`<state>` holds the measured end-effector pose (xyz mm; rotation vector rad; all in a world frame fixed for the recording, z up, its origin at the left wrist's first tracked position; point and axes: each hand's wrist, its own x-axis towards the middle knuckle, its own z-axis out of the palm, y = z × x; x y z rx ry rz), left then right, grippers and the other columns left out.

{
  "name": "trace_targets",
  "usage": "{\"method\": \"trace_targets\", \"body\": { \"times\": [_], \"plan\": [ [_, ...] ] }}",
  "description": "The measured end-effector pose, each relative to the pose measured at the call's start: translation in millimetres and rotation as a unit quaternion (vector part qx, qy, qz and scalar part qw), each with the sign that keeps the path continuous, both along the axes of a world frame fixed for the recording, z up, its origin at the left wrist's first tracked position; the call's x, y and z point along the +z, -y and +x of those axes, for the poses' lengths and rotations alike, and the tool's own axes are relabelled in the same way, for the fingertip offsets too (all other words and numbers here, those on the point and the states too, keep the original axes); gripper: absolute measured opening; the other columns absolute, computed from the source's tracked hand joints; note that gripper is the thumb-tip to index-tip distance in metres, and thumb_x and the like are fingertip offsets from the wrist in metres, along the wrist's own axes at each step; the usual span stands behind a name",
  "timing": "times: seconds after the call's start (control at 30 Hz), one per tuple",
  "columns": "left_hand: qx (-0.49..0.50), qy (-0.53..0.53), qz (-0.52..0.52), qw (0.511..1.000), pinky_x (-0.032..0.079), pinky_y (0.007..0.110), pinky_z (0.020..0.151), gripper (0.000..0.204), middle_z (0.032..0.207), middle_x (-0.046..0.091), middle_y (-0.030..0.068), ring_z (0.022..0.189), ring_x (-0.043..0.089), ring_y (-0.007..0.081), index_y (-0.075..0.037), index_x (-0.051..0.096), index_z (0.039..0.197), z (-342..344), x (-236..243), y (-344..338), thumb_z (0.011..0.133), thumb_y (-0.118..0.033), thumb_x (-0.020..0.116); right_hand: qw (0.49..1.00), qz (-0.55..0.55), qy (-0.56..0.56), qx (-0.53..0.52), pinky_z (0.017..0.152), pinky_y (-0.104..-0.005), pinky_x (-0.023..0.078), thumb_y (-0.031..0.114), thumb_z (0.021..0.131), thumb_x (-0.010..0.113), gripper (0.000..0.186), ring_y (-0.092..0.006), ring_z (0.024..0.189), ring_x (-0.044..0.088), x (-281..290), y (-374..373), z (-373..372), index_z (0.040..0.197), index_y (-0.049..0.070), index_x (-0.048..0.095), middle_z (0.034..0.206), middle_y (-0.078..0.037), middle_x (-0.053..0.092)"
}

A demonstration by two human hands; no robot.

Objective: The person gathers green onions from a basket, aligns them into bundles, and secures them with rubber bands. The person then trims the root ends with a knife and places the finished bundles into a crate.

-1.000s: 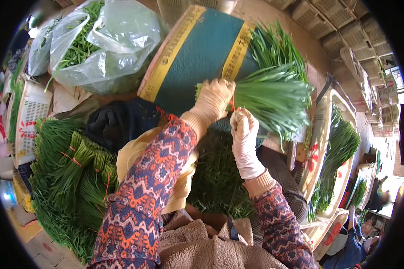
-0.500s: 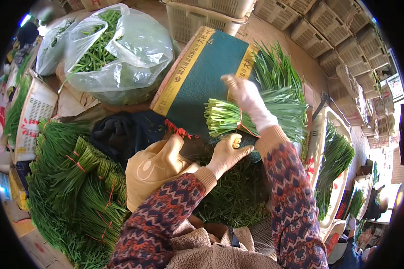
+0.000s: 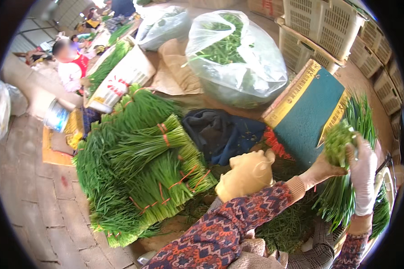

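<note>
At the right, my left hand (image 3: 322, 170) and my right hand (image 3: 362, 167) grip one bunch of chives (image 3: 339, 142) between them. The bunch is upright, its pale cut ends uppermost and its long green leaves hanging down. White covering wraps much of my right hand and wrist. My left thumb and fingers close around the near left side of the bunch. Just beyond is a blue-green board (image 3: 306, 117) with yellow printed edges. Loose chives (image 3: 362, 117) lie at its right side. Red ties (image 3: 276, 142) are heaped by its lower left corner.
Stacked chive bundles (image 3: 143, 157), bound with red ties, fill the left. A dark cloth (image 3: 224, 134) lies beside them. Behind are a clear plastic bag (image 3: 262, 83) of greens and stacked pale crates (image 3: 318, 27). A person (image 3: 72, 67) is at the far left.
My view has swung left. The bunch, lying sideways on the board before, is now raised and turned cut ends up. Both hands, apart from each other earlier, have closed on it.
</note>
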<state>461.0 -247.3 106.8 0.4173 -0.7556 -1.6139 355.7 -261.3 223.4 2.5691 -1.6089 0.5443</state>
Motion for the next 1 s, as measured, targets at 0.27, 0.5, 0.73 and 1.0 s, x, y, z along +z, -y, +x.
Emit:
{"method": "trace_targets", "body": {
  "times": [0.27,0.5,0.73,1.0],
  "plan": [
    [0.12,0.241,-0.091,0.959,0.035,0.031,0.105,0.126,0.129,0.047,0.013,0.119,0.046,0.0218,0.004,0.012,0.144,30.0,122.1,7.7,0.048,-0.023,0.09,0.932,-0.029,0.36,-0.032,0.094,-0.0322,0.042,0.037,0.099,0.045,0.05,-0.0206,0.105,0.057,36.3,-16.4,-44.1,0.129,-0.002,0.048,0.113,-0.013,0.06],
    [0.153,0.48,-0.249,0.827,0.053,0.032,0.082,0.057,0.105,0.067,0.0094,0.092,0.065,0.018,-0.002,0.056,0.114,64.4,165.3,23.6,0.064,-0.006,0.083,0.869,0.123,0.467,-0.109,0.095,-0.0293,0.04,0.039,0.086,0.066,0.069,-0.0157,0.107,0.055,25.2,-35.1,-150.9,0.139,0.004,0.039,0.113,-0.01,0.062],
    [0.222,0.655,-0.389,0.609,0.047,0.041,0.08,0.08,0.092,0.058,0.0097,0.09,0.057,0.0284,-0.01,0.051,0.121,46.8,78.1,52.8,0.05,-0.018,0.086,0.861,0.165,0.305,-0.372,0.1,-0.0364,0.039,0.053,0.071,0.071,0.093,-0.0342,0.121,0.05,-109.8,-58.2,-238.4,0.134,-0.006,0.037,0.125,-0.027,0.053],
    [0.146,0.684,-0.384,0.604,0.04,0.044,0.092,0.099,0.105,0.056,0.0127,0.097,0.051,0.0318,-0.009,0.04,0.132,18.8,6.8,55.3,0.046,-0.021,0.088,0.934,0.038,0.131,-0.329,0.09,-0.0506,0.042,0.017,0.076,0.066,0.075,-0.0411,0.107,0.05,-242.7,-13.5,-133.4,0.142,0.008,0.031,0.121,-0.026,0.048]
  ]
}}
